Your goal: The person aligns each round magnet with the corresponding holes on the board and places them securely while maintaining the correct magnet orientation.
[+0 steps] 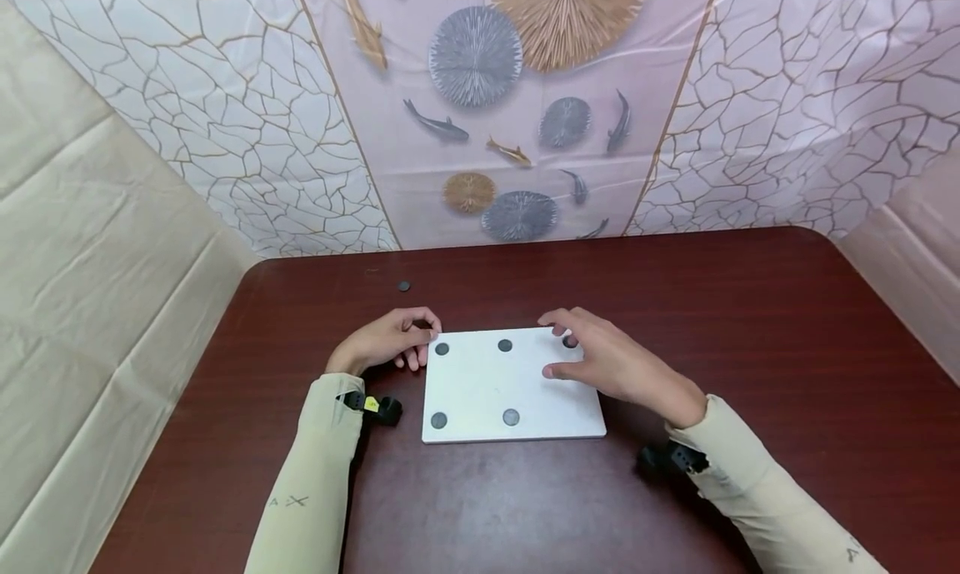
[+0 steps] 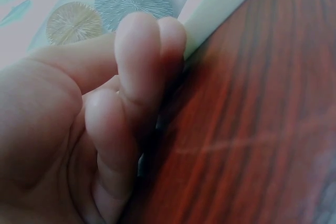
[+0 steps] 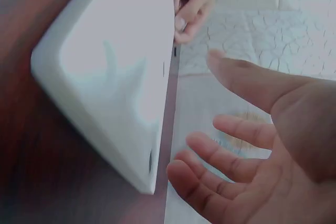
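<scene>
A white rectangular board [image 1: 480, 382] lies flat on the table, with several small dark round discs on its top. Two of them, a left disc [image 1: 438, 421] and a middle disc [image 1: 511, 417], sit along the near edge. My left hand [image 1: 386, 339] pinches the board's far left corner between thumb and index finger, its other fingers curled beside the edge. Over the far right corner hovers my right hand [image 1: 611, 361], fingers spread and nothing in its grasp. It partly covers the far right disc [image 1: 570, 341]. In the right wrist view its palm [image 3: 294, 182] faces the board.
Beyond the left hand, one loose dark disc [image 1: 404, 287] lies on the dark red wooden table [image 1: 712, 307]. A patterned cloth [image 1: 517, 116] hangs behind the table's far edge, and a beige cloth [image 1: 97, 307] covers the left side.
</scene>
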{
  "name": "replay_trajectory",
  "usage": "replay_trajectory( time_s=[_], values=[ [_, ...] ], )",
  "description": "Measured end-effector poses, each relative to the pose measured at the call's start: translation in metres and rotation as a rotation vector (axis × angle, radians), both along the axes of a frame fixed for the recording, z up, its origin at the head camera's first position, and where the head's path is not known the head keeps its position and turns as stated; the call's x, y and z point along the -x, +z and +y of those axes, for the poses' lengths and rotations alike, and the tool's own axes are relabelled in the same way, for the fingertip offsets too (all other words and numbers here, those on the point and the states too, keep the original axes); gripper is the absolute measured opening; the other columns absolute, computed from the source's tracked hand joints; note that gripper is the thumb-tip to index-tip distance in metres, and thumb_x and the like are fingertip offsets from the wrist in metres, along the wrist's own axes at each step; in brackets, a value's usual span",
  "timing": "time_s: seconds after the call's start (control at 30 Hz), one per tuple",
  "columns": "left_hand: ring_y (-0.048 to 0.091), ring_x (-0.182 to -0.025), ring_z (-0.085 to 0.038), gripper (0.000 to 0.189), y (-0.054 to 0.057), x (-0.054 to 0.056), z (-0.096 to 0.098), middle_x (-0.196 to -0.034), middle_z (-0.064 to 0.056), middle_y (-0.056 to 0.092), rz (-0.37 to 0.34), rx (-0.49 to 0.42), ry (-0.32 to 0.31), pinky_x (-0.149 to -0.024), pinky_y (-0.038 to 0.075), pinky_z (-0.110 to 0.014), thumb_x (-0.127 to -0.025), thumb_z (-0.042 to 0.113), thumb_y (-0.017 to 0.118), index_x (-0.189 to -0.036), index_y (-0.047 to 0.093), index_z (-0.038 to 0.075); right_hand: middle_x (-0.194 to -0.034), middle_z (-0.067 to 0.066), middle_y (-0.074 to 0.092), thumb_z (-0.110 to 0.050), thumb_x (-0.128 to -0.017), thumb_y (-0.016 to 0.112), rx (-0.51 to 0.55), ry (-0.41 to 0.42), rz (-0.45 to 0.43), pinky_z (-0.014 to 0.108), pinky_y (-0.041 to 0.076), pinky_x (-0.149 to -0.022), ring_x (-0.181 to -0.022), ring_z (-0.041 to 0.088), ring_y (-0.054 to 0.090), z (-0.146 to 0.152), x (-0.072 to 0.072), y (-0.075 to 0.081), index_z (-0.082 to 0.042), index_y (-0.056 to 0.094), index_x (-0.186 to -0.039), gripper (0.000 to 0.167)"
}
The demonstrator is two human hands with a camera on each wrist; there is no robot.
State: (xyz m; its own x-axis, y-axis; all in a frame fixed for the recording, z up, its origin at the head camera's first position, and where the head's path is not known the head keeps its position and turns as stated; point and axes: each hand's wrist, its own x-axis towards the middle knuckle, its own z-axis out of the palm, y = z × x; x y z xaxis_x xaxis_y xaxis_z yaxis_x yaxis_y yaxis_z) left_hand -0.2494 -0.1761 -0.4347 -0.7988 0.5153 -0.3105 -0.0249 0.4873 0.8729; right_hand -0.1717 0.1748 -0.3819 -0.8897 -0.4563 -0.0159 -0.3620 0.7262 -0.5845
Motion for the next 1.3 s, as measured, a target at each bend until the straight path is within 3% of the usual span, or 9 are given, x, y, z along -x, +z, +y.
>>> replay_trajectory(
  time_s=[0.1, 0.3, 0.63, 0.93, 1.13, 1.3],
  values=[
    [0.065, -0.06, -0.017, 0.012, 0.0, -0.001, 0.0, -0.073, -0.007, 0.067, 0.002, 0.0, 0.003, -0.054, 0.048, -0.025, -0.109, 0.017, 0.058, -0.117, 0.063, 0.009, -0.128, 0.018, 0.061, -0.02, -0.09, 0.087, -0.013, -0.023, -0.025, 0.048, 0.053, -0.094, -0.118, 0.034, 0.062, 0.007, 0.005, -0.002, -0.004, 0.053, -0.148, 0.069],
    [0.065, -0.06, -0.017, 0.013, 0.0, 0.0, 0.0, -0.073, -0.007, 0.067, -0.001, -0.001, 0.004, -0.054, 0.049, -0.025, -0.109, 0.018, 0.058, -0.117, 0.063, 0.009, -0.12, 0.02, 0.058, -0.02, -0.09, 0.086, -0.017, -0.064, -0.044, 0.044, 0.05, -0.087, -0.105, 0.031, 0.059, 0.022, 0.016, -0.01, -0.004, 0.048, -0.152, 0.074],
    [0.065, -0.059, -0.017, 0.014, -0.001, 0.002, -0.002, -0.072, -0.007, 0.067, -0.012, -0.008, 0.002, -0.054, 0.049, -0.025, -0.11, 0.018, 0.058, -0.118, 0.063, 0.008, -0.084, 0.005, 0.061, -0.029, -0.096, 0.08, -0.049, -0.072, -0.163, 0.034, 0.045, -0.07, -0.073, 0.017, 0.054, 0.035, 0.03, -0.024, -0.005, 0.044, -0.156, 0.073],
    [0.065, -0.06, -0.017, 0.014, -0.002, 0.002, 0.0, -0.073, -0.006, 0.067, -0.012, -0.001, 0.002, -0.055, 0.049, -0.025, -0.109, 0.018, 0.058, -0.118, 0.063, 0.009, -0.075, 0.005, 0.057, -0.023, -0.096, 0.08, 0.107, -0.089, -0.324, 0.032, 0.046, -0.046, -0.047, 0.015, 0.047, 0.043, 0.033, -0.033, -0.012, 0.049, -0.153, 0.066],
    [0.065, -0.062, -0.017, 0.015, 0.0, 0.0, 0.0, -0.075, -0.006, 0.067, -0.008, 0.004, 0.0, -0.056, 0.049, -0.026, -0.109, 0.019, 0.057, -0.119, 0.063, 0.008, -0.073, 0.008, 0.061, -0.022, -0.094, 0.082, 0.192, -0.085, -0.343, 0.04, 0.056, -0.048, -0.048, 0.022, 0.061, 0.045, 0.034, -0.039, -0.007, 0.055, -0.147, 0.061],
    [0.065, -0.062, -0.017, 0.015, -0.001, -0.001, 0.0, -0.074, -0.007, 0.068, 0.007, 0.009, 0.001, -0.056, 0.049, -0.026, -0.109, 0.019, 0.058, -0.118, 0.063, 0.008, -0.072, 0.01, 0.06, -0.018, -0.093, 0.084, 0.297, -0.092, -0.385, 0.036, 0.054, -0.047, -0.046, 0.02, 0.058, 0.048, 0.037, -0.046, -0.004, 0.059, -0.135, 0.051]
  ],
)
